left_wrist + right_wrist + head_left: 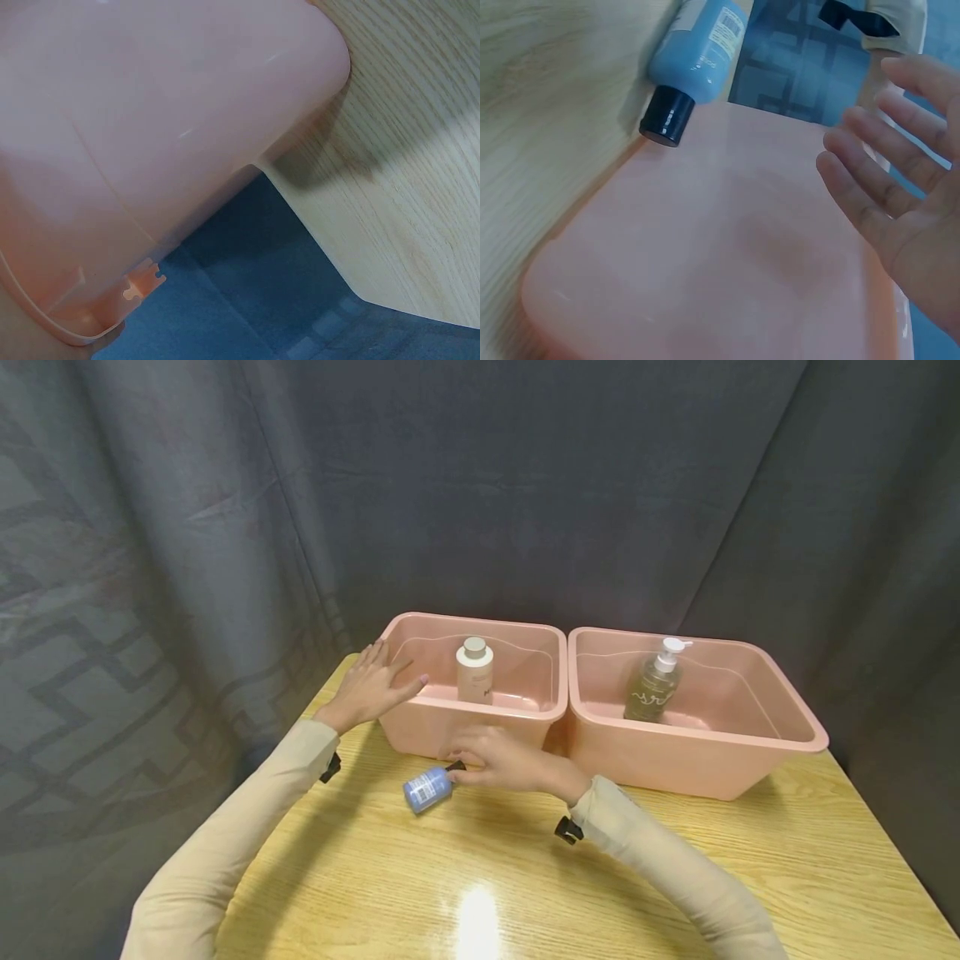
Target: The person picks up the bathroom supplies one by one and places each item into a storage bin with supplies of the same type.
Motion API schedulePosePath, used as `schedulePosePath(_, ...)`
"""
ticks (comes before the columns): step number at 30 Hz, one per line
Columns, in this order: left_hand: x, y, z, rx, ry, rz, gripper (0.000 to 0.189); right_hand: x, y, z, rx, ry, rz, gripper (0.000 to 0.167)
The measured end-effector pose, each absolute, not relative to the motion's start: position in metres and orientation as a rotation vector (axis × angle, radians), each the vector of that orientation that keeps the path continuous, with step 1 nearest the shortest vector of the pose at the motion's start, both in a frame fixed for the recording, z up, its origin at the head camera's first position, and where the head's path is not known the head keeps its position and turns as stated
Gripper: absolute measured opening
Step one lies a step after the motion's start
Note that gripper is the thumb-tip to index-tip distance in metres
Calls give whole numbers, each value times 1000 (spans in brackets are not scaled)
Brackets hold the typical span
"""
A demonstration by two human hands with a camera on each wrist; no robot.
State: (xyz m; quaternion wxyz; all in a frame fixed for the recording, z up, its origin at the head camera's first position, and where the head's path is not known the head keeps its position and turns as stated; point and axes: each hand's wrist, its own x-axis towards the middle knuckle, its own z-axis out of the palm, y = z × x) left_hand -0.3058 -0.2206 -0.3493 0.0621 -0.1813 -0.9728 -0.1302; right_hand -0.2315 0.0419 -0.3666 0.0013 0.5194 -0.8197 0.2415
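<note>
My left hand [369,689] rests at the left rim of the left pink bin [465,731], its fingers spread and the thumb over the inside. In the left wrist view only a sliver of that hand [22,322] shows beside the rim. A blue bottle [428,789] with a black cap [667,115] lies on its side on the table in front of this bin. My right hand [510,760] hovers near the cap; in the right wrist view its fingers [900,146] are loosely bent, apart from the bottle. Inside the left bin stands a white bottle [475,677].
To the right, a second pink bin [675,764] stands against the first. It holds a greenish pump bottle [651,689], which leans a little. Both bins sit on a wooden table [390,885] with a dark grey curtain [495,485] behind it.
</note>
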Motion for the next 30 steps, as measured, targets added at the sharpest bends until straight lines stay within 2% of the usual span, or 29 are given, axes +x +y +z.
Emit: schedulePosePath(30,-306,-220,-349,-553,-2937,-397,83,-243,29,-393,1698,-2690,528,41)
